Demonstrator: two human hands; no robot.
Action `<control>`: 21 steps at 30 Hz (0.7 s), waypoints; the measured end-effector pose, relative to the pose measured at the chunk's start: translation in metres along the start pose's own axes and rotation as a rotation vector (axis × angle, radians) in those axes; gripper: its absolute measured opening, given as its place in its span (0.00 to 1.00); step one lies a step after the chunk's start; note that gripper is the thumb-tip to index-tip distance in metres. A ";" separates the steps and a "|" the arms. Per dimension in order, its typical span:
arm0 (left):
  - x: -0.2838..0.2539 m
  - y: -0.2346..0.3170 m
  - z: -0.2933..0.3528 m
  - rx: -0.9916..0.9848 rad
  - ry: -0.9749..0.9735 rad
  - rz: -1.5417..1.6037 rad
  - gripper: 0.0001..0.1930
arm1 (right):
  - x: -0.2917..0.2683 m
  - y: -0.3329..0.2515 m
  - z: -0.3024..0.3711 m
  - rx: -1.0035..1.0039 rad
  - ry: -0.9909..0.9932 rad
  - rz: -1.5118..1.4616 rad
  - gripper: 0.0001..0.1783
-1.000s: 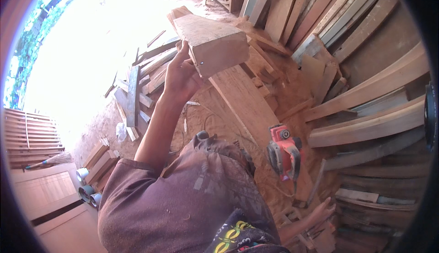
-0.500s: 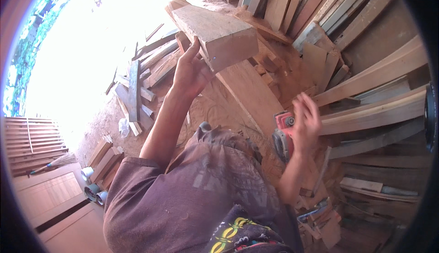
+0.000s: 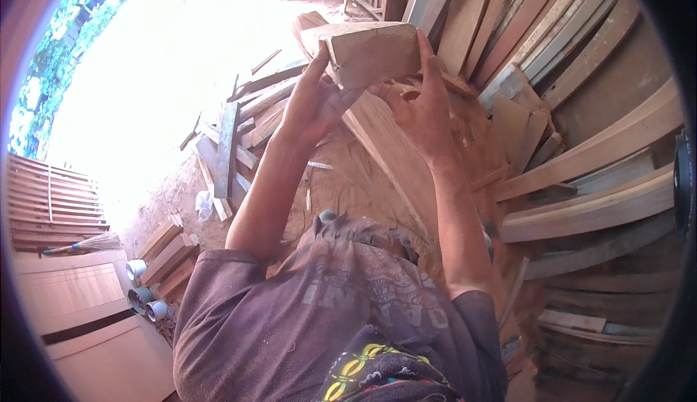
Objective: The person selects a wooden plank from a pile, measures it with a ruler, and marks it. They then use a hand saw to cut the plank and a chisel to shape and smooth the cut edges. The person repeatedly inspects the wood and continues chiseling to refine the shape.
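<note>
A thick wooden block (image 3: pixel 374 57) is held up in front of me, its end face turned toward me. My left hand (image 3: pixel 312 108) grips its left side, thumb up along the edge and fingers beneath. On the opposite side my right hand (image 3: pixel 421 115) clasps it, with the fingers partly hidden. Below the block lies a long wooden plank (image 3: pixel 392 159), running from far left to near right. A sliver of the red and dark power tool shows beside my right forearm, which hides most of it.
Scrap lumber (image 3: pixel 229 144) lies piled at the left on the sawdust-covered floor. Curved timbers (image 3: pixel 595 209) stack up at the right, and tall boards (image 3: pixel 523 28) lean behind them. Wooden panels (image 3: pixel 72 286), white tubs (image 3: pixel 136 269) and a broom (image 3: pixel 87 244) are at lower left.
My right hand has left the red power tool and moved up and forward onto the block. The block has tipped, so less of its top shows.
</note>
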State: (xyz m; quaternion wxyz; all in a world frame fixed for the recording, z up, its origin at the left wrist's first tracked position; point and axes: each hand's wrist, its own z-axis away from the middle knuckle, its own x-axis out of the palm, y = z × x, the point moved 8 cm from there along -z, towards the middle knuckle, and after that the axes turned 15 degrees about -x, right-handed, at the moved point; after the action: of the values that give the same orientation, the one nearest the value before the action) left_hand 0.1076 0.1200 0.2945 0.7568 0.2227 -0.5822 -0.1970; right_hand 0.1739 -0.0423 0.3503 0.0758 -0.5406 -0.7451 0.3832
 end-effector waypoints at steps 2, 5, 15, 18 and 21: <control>-0.002 0.006 -0.001 0.003 -0.005 -0.005 0.34 | 0.004 -0.001 -0.006 -0.007 -0.012 0.050 0.62; -0.005 0.007 -0.002 -0.035 -0.026 0.004 0.34 | 0.004 -0.004 -0.012 -0.076 0.003 0.106 0.61; -0.009 -0.004 0.002 -0.069 0.015 -0.153 0.37 | -0.002 -0.012 -0.004 0.000 -0.070 0.119 0.58; -0.011 -0.010 0.008 -0.074 0.026 -0.201 0.39 | -0.005 -0.024 0.007 0.113 -0.073 0.105 0.58; -0.014 -0.027 0.010 -0.115 0.018 -0.187 0.38 | -0.010 -0.015 0.029 0.169 -0.069 0.127 0.62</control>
State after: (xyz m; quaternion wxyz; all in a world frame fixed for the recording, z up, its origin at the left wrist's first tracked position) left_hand 0.0935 0.1044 0.2706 0.7517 0.2339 -0.5397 -0.2981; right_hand 0.1515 -0.0675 0.3426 0.0709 -0.5647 -0.6766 0.4672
